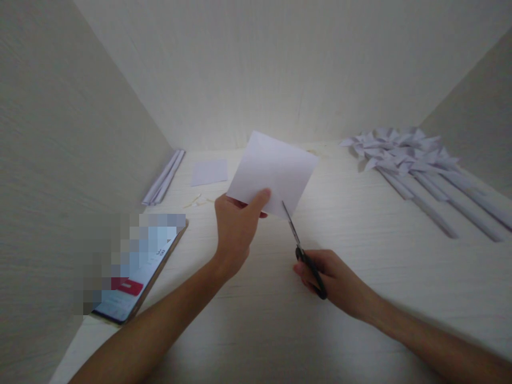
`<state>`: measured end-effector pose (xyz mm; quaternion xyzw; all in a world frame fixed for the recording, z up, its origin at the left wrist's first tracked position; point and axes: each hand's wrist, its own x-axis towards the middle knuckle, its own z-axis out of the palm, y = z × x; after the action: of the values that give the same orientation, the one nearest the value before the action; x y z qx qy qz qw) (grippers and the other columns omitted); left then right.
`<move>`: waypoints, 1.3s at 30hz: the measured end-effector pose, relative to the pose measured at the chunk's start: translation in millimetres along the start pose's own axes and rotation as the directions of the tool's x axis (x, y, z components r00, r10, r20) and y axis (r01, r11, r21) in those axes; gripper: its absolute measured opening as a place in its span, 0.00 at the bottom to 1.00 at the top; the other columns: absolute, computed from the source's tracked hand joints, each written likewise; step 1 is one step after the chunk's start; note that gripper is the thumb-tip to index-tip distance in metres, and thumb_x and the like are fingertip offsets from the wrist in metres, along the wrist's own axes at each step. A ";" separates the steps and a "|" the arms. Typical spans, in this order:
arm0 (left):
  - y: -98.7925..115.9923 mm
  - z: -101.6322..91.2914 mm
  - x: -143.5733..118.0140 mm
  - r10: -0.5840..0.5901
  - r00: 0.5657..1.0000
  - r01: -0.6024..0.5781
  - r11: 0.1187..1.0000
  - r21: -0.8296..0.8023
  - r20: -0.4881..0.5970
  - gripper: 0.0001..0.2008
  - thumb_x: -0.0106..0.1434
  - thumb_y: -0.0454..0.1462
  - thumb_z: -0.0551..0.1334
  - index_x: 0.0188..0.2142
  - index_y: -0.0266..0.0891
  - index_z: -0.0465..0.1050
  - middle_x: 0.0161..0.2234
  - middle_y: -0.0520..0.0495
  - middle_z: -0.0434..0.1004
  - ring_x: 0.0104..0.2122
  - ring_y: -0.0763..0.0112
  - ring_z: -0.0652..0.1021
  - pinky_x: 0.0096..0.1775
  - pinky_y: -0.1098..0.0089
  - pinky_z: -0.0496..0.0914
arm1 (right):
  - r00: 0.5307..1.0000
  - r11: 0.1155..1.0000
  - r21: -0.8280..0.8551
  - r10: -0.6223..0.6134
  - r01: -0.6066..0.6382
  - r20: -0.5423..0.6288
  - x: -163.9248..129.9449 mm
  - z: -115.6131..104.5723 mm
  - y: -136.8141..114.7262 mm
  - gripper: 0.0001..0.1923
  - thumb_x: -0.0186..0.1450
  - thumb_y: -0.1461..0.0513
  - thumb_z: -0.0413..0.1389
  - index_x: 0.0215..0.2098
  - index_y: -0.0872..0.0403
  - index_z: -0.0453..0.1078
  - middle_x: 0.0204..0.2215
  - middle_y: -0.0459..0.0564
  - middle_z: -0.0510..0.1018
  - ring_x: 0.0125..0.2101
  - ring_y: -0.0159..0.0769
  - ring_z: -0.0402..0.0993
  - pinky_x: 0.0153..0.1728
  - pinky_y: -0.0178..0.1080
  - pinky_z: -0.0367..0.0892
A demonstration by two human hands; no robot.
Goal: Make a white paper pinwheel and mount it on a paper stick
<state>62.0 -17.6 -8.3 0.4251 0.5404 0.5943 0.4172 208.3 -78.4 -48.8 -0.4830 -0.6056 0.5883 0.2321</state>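
A flat white sheet of paper (pixel 276 173) is held up off the pale wooden table (pixel 360 266), pinched at its near edge by the left hand (pixel 236 226). Off to the right of that pinch, many folded white paper pinwheels on long paper sticks (pixel 412 160) are already laid down. Just right of the pinch, small black-handled scissors (pixel 302 250) are gripped tight in the right hand (pixel 336 277), the blades are touched to the paper's edge, and no cut is seen yet.
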 end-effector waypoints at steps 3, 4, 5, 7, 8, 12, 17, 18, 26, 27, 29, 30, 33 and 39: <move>0.5 0.3 0.0 -0.006 1.000 0.007 1.000 0.005 -0.003 0.10 0.42 0.37 0.63 0.24 0.32 0.72 0.23 0.47 0.74 0.21 0.73 0.72 0.19 0.75 0.67 | 1.000 1.000 0.007 0.006 -0.006 0.004 -0.3 -0.4 1.3 0.21 0.57 0.49 0.48 0.17 0.55 0.53 0.14 0.40 0.55 0.15 0.23 0.49 0.15 0.30 0.47; 0.7 0.4 -0.1 -0.006 1.000 0.006 1.000 0.007 -0.002 0.10 0.41 0.37 0.63 0.24 0.32 0.72 0.23 0.46 0.74 0.21 0.73 0.72 0.19 0.75 0.67 | 1.000 1.000 0.004 0.004 -0.004 0.005 -0.3 -0.5 1.6 0.21 0.57 0.49 0.47 0.17 0.55 0.53 0.14 0.40 0.55 0.15 0.23 0.49 0.15 0.30 0.47; 0.8 0.5 -0.2 -0.004 1.000 0.004 1.000 0.010 -0.003 0.10 0.41 0.38 0.63 0.24 0.32 0.72 0.22 0.46 0.74 0.20 0.73 0.72 0.19 0.75 0.67 | 1.000 1.000 0.000 0.001 -0.001 0.005 -0.3 -0.6 1.8 0.21 0.58 0.49 0.47 0.17 0.55 0.53 0.14 0.40 0.55 0.16 0.23 0.49 0.15 0.30 0.47; 0.7 0.6 -0.5 0.002 1.000 -0.002 1.000 0.015 -0.005 0.10 0.42 0.38 0.63 0.24 0.31 0.71 0.22 0.46 0.74 0.20 0.74 0.72 0.19 0.76 0.67 | 1.000 1.000 -0.007 -0.004 0.004 0.002 -0.3 -0.8 1.9 0.21 0.58 0.49 0.48 0.17 0.55 0.53 0.14 0.40 0.54 0.16 0.23 0.49 0.15 0.30 0.47; 0.6 0.5 -0.6 0.007 1.000 -0.007 1.000 0.016 -0.005 0.10 0.42 0.38 0.63 0.24 0.32 0.71 0.22 0.47 0.74 0.20 0.75 0.71 0.19 0.76 0.67 | 1.000 1.000 -0.006 -0.004 0.005 0.004 -0.4 -0.9 1.8 0.21 0.58 0.49 0.48 0.17 0.55 0.53 0.14 0.40 0.54 0.16 0.23 0.49 0.15 0.30 0.47; -0.2 0.1 -0.8 0.027 1.000 -0.027 1.000 0.006 -0.005 0.09 0.43 0.37 0.63 0.24 0.32 0.72 0.22 0.47 0.74 0.19 0.75 0.71 0.19 0.76 0.67 | 1.000 0.999 0.036 -0.009 0.008 0.029 -1.3 -1.0 0.5 0.20 0.59 0.51 0.47 0.17 0.55 0.54 0.14 0.40 0.55 0.16 0.23 0.49 0.15 0.30 0.47; -0.8 0.6 -3.4 0.020 0.999 -0.020 1.000 0.007 0.029 0.07 0.44 0.36 0.62 0.22 0.32 0.72 0.21 0.48 0.73 0.18 0.75 0.71 0.19 0.76 0.67 | 0.999 0.997 0.077 -0.019 0.016 0.036 -2.0 -1.0 -2.7 0.19 0.59 0.51 0.48 0.18 0.56 0.55 0.14 0.40 0.57 0.16 0.23 0.50 0.16 0.30 0.47; -0.8 0.9 -4.3 0.018 0.999 -0.018 1.000 0.009 0.029 0.07 0.44 0.36 0.62 0.22 0.32 0.72 0.20 0.48 0.73 0.18 0.75 0.71 0.19 0.76 0.67 | 0.999 0.996 0.086 -0.023 0.019 0.038 -1.9 -1.1 -3.4 0.19 0.59 0.51 0.47 0.18 0.56 0.55 0.14 0.40 0.57 0.16 0.23 0.50 0.16 0.30 0.47; -4.4 1.1 -6.0 0.012 0.999 -0.013 1.000 0.009 0.038 0.09 0.43 0.38 0.63 0.21 0.32 0.71 0.20 0.48 0.72 0.18 0.75 0.70 0.18 0.76 0.66 | 0.999 0.996 0.075 -0.045 0.043 0.018 -0.7 -1.1 -3.8 0.18 0.58 0.52 0.49 0.18 0.56 0.55 0.15 0.40 0.57 0.17 0.24 0.51 0.16 0.30 0.47; -4.8 1.0 -5.9 0.016 0.999 -0.016 1.000 0.007 0.038 0.08 0.43 0.37 0.63 0.22 0.32 0.71 0.19 0.49 0.72 0.18 0.76 0.70 0.18 0.76 0.66 | 0.999 0.996 0.072 -0.047 0.045 0.019 -0.6 -1.1 -3.5 0.18 0.58 0.52 0.49 0.18 0.56 0.55 0.15 0.40 0.57 0.17 0.24 0.51 0.17 0.30 0.47; -4.8 1.0 -5.9 0.023 0.999 -0.023 1.000 0.004 0.034 0.08 0.43 0.37 0.63 0.22 0.32 0.71 0.19 0.50 0.72 0.18 0.76 0.70 0.17 0.77 0.65 | 0.999 0.996 0.069 -0.050 0.048 0.021 -0.3 -1.3 -3.1 0.19 0.59 0.52 0.48 0.18 0.56 0.55 0.15 0.40 0.57 0.17 0.24 0.51 0.17 0.30 0.47; -4.5 1.0 -6.0 0.023 0.999 -0.023 1.000 0.006 0.032 0.08 0.43 0.37 0.63 0.22 0.32 0.71 0.18 0.50 0.71 0.18 0.76 0.70 0.17 0.77 0.65 | 0.999 0.997 0.066 -0.050 0.049 0.018 -0.2 -1.4 -3.1 0.19 0.59 0.52 0.48 0.18 0.56 0.55 0.15 0.40 0.57 0.17 0.24 0.51 0.17 0.30 0.47; -2.9 1.3 -6.8 0.014 0.999 -0.014 1.000 0.016 0.030 0.08 0.43 0.37 0.63 0.22 0.32 0.71 0.18 0.50 0.71 0.17 0.76 0.69 0.17 0.77 0.65 | 0.998 0.996 0.078 -0.054 0.052 0.019 0.3 -1.5 -4.3 0.19 0.58 0.52 0.49 0.18 0.56 0.55 0.15 0.40 0.57 0.17 0.24 0.51 0.17 0.30 0.47; -1.9 1.8 -8.3 -0.016 0.999 0.013 0.999 0.052 0.049 0.10 0.44 0.40 0.63 0.22 0.32 0.71 0.17 0.50 0.71 0.17 0.76 0.69 0.17 0.76 0.65 | 0.999 0.994 0.093 -0.051 0.050 0.014 0.4 -0.2 -5.6 0.18 0.58 0.52 0.49 0.18 0.56 0.56 0.15 0.41 0.57 0.17 0.24 0.51 0.17 0.30 0.47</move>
<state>66.2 -24.8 -10.6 0.4464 0.5481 0.5664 0.4237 206.5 -77.1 -43.6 -0.4515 -0.5914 0.6137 0.2642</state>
